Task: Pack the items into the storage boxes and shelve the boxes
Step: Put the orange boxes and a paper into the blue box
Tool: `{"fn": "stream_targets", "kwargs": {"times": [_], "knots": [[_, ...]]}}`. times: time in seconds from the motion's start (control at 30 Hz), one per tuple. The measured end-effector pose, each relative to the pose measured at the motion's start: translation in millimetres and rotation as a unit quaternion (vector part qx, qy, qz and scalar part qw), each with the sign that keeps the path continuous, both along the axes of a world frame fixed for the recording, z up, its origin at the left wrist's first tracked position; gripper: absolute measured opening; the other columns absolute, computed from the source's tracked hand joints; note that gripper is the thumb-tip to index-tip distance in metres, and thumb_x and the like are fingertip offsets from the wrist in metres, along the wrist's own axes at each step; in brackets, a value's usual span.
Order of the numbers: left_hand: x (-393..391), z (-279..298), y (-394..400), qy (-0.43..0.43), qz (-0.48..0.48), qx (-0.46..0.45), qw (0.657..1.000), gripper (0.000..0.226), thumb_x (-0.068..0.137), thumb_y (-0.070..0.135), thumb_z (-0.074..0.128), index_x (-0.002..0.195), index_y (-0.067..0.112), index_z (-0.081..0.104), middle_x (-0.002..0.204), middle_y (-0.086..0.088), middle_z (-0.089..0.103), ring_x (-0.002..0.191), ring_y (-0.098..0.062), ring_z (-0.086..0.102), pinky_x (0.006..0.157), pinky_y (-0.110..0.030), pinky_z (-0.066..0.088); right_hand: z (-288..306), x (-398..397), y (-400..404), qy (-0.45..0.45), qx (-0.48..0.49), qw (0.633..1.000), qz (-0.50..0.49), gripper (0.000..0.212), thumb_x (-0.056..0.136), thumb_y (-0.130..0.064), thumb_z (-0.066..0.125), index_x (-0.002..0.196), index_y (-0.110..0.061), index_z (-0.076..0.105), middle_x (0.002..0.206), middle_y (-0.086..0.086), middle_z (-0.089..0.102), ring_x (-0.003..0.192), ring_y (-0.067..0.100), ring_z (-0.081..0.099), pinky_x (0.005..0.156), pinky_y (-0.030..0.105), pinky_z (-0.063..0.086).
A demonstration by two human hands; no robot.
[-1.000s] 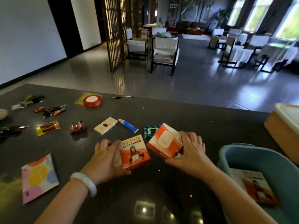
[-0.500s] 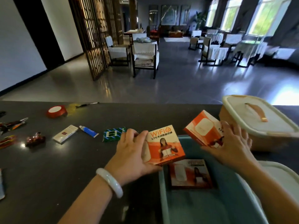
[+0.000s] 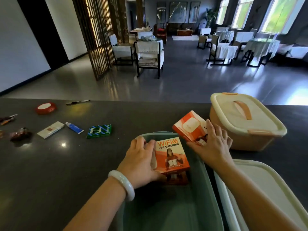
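An open grey-green storage box (image 3: 202,189) stands on the dark table in front of me. My left hand (image 3: 140,161) grips an orange WIFI carton (image 3: 171,155) inside the box, just above another orange carton (image 3: 178,178) that lies on the box floor. Over the box's far right corner my right hand (image 3: 211,144) holds a second orange carton (image 3: 188,126), tilted. A closed orange storage box with a cream lid (image 3: 245,120) sits behind to the right.
A cream lid (image 3: 260,189) lies to the right of the open box. Left on the table lie a green striped packet (image 3: 99,130), a blue tube (image 3: 74,127), a white flat pack (image 3: 50,130), a red tape roll (image 3: 45,107), a pen (image 3: 77,102) and wrapped sweets (image 3: 20,134).
Both hands have carried the orange cartons from the table's middle over to the open box. The left carton has sunk into the box onto the one inside.
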State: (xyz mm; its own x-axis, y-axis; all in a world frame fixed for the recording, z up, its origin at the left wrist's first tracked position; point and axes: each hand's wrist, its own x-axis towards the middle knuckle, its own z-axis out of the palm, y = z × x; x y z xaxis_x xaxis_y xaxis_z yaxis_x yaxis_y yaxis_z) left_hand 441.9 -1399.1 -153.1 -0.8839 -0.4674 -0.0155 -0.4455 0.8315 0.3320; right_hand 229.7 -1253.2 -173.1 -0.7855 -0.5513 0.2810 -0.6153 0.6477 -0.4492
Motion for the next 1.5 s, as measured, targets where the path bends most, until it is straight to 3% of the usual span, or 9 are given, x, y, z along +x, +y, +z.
{"fn": "stream_targets", "kwargs": {"times": [0.27, 0.4, 0.53, 0.7, 1.1, 1.5], "knots": [[-19.1, -6.1, 6.7, -0.121, 0.001, -0.025, 0.992, 0.097, 0.074, 0.052, 0.073, 0.149, 0.024, 0.019, 0.146, -0.007, 0.019, 0.134, -0.028, 0.028, 0.112, -0.045, 0.03, 2.5, 9.1, -29.1, 0.042, 0.035, 0.998, 0.025, 0.095, 0.073, -0.072, 0.058, 0.145, -0.023, 0.021, 0.15, 0.008, 0.03, 0.138, 0.033, 0.02, 0.113, 0.052, 0.011], [-35.3, -13.4, 6.3, -0.169, 0.005, 0.001, 0.986, 0.105, 0.069, 0.05, 0.079, 0.151, 0.023, 0.018, 0.15, -0.008, 0.018, 0.138, -0.031, 0.025, 0.114, -0.047, 0.026, -1.8, 12.9, -33.6, 0.067, 0.03, 0.997, 0.019, 0.089, 0.074, -0.069, 0.06, 0.142, -0.023, 0.025, 0.148, 0.009, 0.031, 0.137, 0.033, 0.022, 0.112, 0.053, 0.013], [-44.1, -25.0, 6.2, -0.163, 0.02, 0.037, 0.986, 0.102, 0.068, 0.048, 0.079, 0.149, 0.029, 0.02, 0.15, -0.005, 0.018, 0.139, -0.031, 0.022, 0.115, -0.052, 0.023, -5.4, 15.2, -34.0, 0.093, 0.016, 0.995, 0.016, 0.088, 0.073, -0.067, 0.063, 0.14, -0.023, 0.026, 0.147, 0.01, 0.032, 0.135, 0.032, 0.022, 0.112, 0.051, 0.013], [-41.8, -40.8, 4.1, -0.149, 0.025, 0.074, 0.986, 0.115, 0.056, 0.055, 0.083, 0.149, 0.032, 0.018, 0.152, 0.002, 0.015, 0.141, -0.028, 0.017, 0.114, -0.052, 0.02, -6.1, 15.7, -33.0, 0.093, 0.012, 0.996, 0.016, 0.087, 0.073, -0.066, 0.064, 0.139, -0.022, 0.028, 0.148, 0.01, 0.031, 0.136, 0.032, 0.021, 0.113, 0.051, 0.013], [-44.4, -37.6, 6.1, -0.174, 0.03, 0.048, 0.983, 0.115, 0.069, 0.051, 0.078, 0.153, 0.031, 0.002, 0.156, -0.002, 0.005, 0.144, -0.031, 0.004, 0.117, -0.054, 0.008, -4.4, 18.4, -32.3, 0.071, 0.007, 0.997, 0.007, 0.086, 0.074, -0.066, 0.064, 0.139, -0.021, 0.029, 0.149, 0.009, 0.031, 0.138, 0.032, 0.021, 0.114, 0.051, 0.013], [-43.6, -36.8, 6.2, -0.172, 0.021, 0.015, 0.985, 0.125, 0.064, 0.057, 0.079, 0.152, 0.03, -0.006, 0.156, -0.005, 0.001, 0.144, -0.032, 0.002, 0.116, -0.053, 0.006, -2.2, 18.1, -32.5, 0.067, 0.012, 0.998, 0.005, 0.086, 0.074, -0.065, 0.065, 0.139, -0.021, 0.031, 0.15, 0.009, 0.031, 0.138, 0.031, 0.022, 0.114, 0.051, 0.013]]}}
